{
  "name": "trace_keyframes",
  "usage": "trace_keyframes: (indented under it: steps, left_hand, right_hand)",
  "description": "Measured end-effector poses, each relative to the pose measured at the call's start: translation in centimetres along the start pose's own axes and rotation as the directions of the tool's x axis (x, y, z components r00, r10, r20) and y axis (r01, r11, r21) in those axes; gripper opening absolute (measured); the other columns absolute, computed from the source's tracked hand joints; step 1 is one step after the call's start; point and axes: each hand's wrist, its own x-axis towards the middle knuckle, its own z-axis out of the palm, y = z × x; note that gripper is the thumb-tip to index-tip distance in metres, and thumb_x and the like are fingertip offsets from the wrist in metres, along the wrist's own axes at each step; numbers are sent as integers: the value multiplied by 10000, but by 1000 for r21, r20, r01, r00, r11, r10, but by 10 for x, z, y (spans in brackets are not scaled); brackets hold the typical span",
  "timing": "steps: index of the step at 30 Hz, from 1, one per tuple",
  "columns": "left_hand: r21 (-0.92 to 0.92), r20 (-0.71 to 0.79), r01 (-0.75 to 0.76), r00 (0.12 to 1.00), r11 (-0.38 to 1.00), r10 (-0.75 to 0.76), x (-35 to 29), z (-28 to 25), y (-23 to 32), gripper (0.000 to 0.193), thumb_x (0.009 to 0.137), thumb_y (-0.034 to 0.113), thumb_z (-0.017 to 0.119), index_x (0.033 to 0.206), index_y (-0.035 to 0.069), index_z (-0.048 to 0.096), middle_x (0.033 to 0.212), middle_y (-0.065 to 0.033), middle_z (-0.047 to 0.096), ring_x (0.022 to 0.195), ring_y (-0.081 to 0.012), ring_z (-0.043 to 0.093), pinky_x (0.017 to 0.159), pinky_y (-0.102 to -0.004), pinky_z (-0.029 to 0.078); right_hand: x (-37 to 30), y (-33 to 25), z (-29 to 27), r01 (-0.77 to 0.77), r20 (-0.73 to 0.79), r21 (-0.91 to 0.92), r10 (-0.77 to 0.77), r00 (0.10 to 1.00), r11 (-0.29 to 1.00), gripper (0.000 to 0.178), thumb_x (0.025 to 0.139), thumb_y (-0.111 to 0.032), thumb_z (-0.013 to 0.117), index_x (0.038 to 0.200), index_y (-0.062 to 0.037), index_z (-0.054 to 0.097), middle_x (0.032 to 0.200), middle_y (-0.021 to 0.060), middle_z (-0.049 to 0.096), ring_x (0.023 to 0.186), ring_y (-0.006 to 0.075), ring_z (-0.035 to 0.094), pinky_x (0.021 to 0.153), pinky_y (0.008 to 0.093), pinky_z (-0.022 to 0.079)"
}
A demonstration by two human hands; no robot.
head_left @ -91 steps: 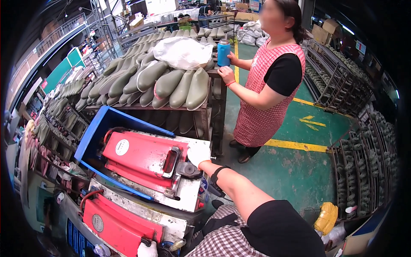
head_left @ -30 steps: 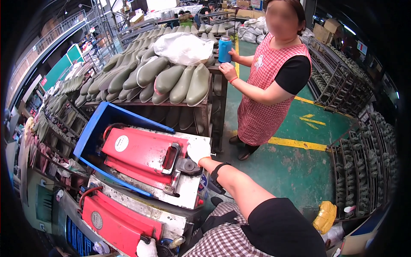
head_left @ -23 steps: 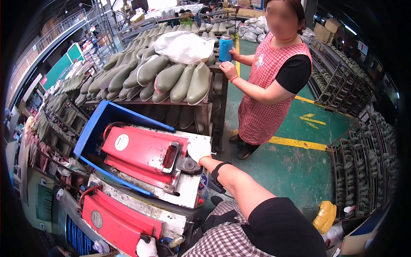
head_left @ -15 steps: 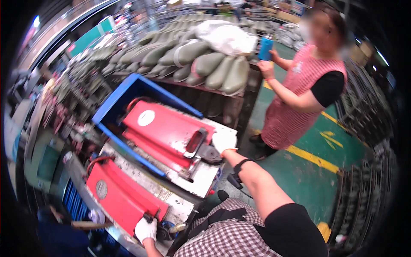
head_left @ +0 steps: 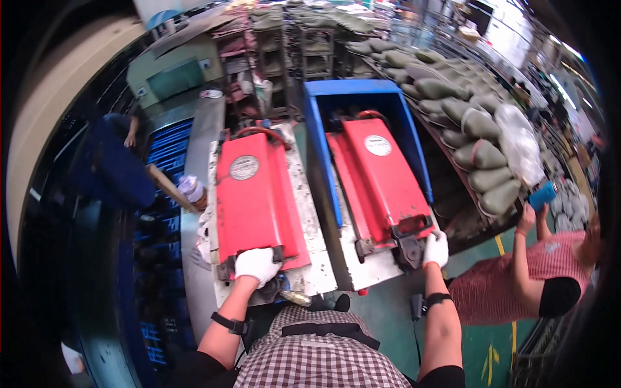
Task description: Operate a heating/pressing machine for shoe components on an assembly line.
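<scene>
Two red press lids lie side by side on white machine beds in front of me. My left hand point(head_left: 257, 264), in a white glove, grips the black handle at the near edge of the left red lid point(head_left: 253, 194). My right hand point(head_left: 436, 248), also gloved, rests on the black latch at the near end of the right red lid point(head_left: 381, 174). Both lids lie flat and closed.
A blue bin point(head_left: 362, 97) frames the right lid's far end. Grey-green shoe lasts point(head_left: 482, 152) fill a rack on the right. A person in a red-striped apron point(head_left: 517, 291) stands at the right, holding a blue cup point(head_left: 542, 195). A green machine point(head_left: 174, 71) and blue crates point(head_left: 162, 161) stand left.
My view has swung left and down, so both presses now lie straight ahead. My left hand has come up onto the left lid's handle. My right hand stays at the right latch.
</scene>
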Motion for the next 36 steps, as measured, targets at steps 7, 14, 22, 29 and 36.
trace_keyframes:
  steps: [7,14,22,29,36]
  left_hand:
    - [-50,164,-70,983,996,77,7,-5,-18,619,863,636,643,1054,57,749,1036,-201,754,992,-374,726,881,-473,558]
    - [-89,158,-129,977,988,142,8,-9,-20,684,860,691,618,1048,47,751,1054,-235,744,1014,-394,716,903,-478,545]
    - [-34,147,-56,987,998,60,11,-4,-13,649,851,628,670,1024,8,743,1020,-257,739,1008,-411,714,906,-491,543]
    - [-65,54,-119,991,991,123,4,-6,-16,570,867,595,665,1052,63,748,1022,-248,739,999,-422,708,892,-501,541]
    - [-91,-10,-247,969,965,247,-19,-49,-31,522,892,505,674,1215,96,702,1041,-240,739,1000,-424,707,891,-494,544]
  right_hand:
    - [-144,-102,8,561,13,401,-617,787,724,114,873,-83,645,967,-52,700,1012,126,674,996,320,619,926,438,481]
    - [-293,-156,54,527,877,409,-481,-1,745,511,926,-449,657,1201,-19,667,1064,217,730,1060,402,682,1073,488,452]
    - [-363,-135,59,-612,962,23,-183,-200,790,444,950,-582,607,828,-159,548,596,-21,464,487,104,449,460,314,359]
    - [-410,-149,67,-76,813,67,-98,-573,995,767,924,-805,495,951,-53,645,728,60,569,577,201,589,561,335,517]
    - [-356,-181,41,215,918,218,-125,-375,952,523,951,-531,661,1048,-18,695,773,109,647,632,222,651,547,384,554]
